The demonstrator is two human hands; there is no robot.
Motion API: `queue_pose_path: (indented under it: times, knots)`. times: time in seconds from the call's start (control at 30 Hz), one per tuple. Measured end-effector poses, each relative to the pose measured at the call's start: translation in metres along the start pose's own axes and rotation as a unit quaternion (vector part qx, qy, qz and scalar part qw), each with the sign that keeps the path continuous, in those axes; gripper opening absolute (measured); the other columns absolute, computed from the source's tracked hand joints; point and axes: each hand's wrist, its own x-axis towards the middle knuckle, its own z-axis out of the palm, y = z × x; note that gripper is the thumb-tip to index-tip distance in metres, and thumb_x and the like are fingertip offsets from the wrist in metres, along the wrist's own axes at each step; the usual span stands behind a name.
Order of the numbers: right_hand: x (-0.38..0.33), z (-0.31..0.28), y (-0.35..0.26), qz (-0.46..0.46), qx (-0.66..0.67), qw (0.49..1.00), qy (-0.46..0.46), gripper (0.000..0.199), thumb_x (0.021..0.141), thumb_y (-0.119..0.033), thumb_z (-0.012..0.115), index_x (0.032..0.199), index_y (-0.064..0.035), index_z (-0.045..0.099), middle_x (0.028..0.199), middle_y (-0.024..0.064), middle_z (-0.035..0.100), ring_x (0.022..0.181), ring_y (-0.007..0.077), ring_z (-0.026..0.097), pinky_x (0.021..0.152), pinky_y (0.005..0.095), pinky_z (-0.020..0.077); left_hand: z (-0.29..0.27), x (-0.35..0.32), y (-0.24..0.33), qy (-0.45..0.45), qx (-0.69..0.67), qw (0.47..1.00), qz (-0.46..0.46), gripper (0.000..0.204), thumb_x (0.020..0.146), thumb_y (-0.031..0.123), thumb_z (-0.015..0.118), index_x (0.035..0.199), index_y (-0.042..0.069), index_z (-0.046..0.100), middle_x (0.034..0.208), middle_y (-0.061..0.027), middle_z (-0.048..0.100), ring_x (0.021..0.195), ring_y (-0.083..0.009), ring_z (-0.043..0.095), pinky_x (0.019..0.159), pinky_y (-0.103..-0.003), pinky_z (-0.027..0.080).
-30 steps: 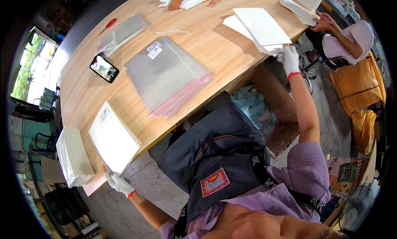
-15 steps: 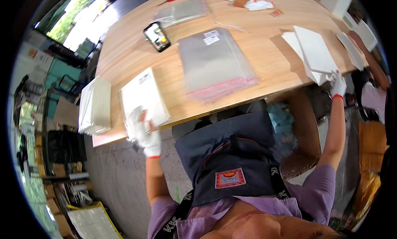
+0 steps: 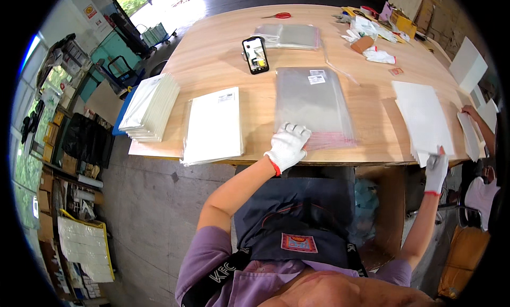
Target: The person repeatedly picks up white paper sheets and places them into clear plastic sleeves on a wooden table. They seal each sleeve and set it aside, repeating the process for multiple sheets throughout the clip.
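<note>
Your left hand [image 3: 287, 145], gloved and spread flat, rests on the near edge of the clear bag stack [image 3: 313, 106] at the middle of the wooden surface [image 3: 223, 57]. Your right hand [image 3: 436, 170] pinches the near corner of the white sheets [image 3: 423, 118] on the right. The concrete floor [image 3: 143, 200] lies below, with your arms stretched wide apart.

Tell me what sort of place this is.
Probably a packing workshop or small warehouse. A long wooden table holds stacks of clear plastic bags and white sheets, cartons and shelves crowd the concrete floor at the left, and the gloved left hand rests on the bags.
</note>
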Motion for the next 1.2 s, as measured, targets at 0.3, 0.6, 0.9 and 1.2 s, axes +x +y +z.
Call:
queue_pose_path:
  times: [0.3, 0.6, 0.9, 1.2]
  knots:
    - [-0.176, 0.124, 0.004, 0.281, -0.070, 0.952, -0.102, 0.030, 0.083, -0.027, 0.057, 0.103, -0.0047, 0.056, 0.067, -0.0009, 0.059, 0.036, 0.0057, 0.045, 0.031, 0.0191, 0.0338, -0.011, 0.018, -0.015, -0.070, -0.042, 0.993, -0.087, 0.014, 0.077, 0.018, 0.058, 0.090, 0.013, 0.059, 0.086, -0.0078, 0.060, 0.080, -0.0293, 0.061, 0.064, -0.039, 0.050]
    - [-0.208, 0.107, 0.055, 0.327, 0.004, 0.937, -0.123, 0.041, 0.083, -0.023, 0.060, 0.116, 0.0019, 0.051, 0.076, 0.0057, 0.062, 0.042, 0.0109, 0.049, 0.036, 0.0213, 0.0392, 0.001, -0.009, -0.032, 0.058, -0.120, 0.991, -0.032, 0.027, 0.070, 0.004, 0.055, 0.096, 0.012, 0.061, 0.098, -0.0059, 0.060, 0.089, -0.0278, 0.057, 0.071, -0.038, 0.049]
    - [-0.225, 0.101, 0.088, 0.323, 0.204, 0.900, -0.208, 0.031, 0.092, -0.021, 0.048, 0.116, -0.0020, 0.053, 0.082, 0.0061, 0.065, 0.043, 0.0121, 0.051, 0.039, 0.0248, 0.0426, -0.019, -0.009, -0.011, 0.042, -0.127, 0.987, -0.091, 0.031, 0.070, 0.003, 0.055, 0.096, 0.018, 0.063, 0.082, -0.0025, 0.061, 0.079, -0.0217, 0.060, 0.062, -0.034, 0.049]
    - [-0.249, 0.118, 0.103, 0.254, 0.072, 0.963, -0.054, 0.033, 0.094, -0.022, 0.048, 0.121, -0.0039, 0.051, 0.105, 0.0065, 0.062, 0.086, 0.0168, 0.062, 0.070, 0.0276, 0.0510, -0.009, -0.033, 0.023, 0.107, -0.211, 0.972, 0.006, 0.043, 0.067, -0.005, 0.052, 0.102, 0.015, 0.063, 0.107, -0.0006, 0.061, 0.088, -0.0226, 0.060, 0.068, -0.032, 0.051]
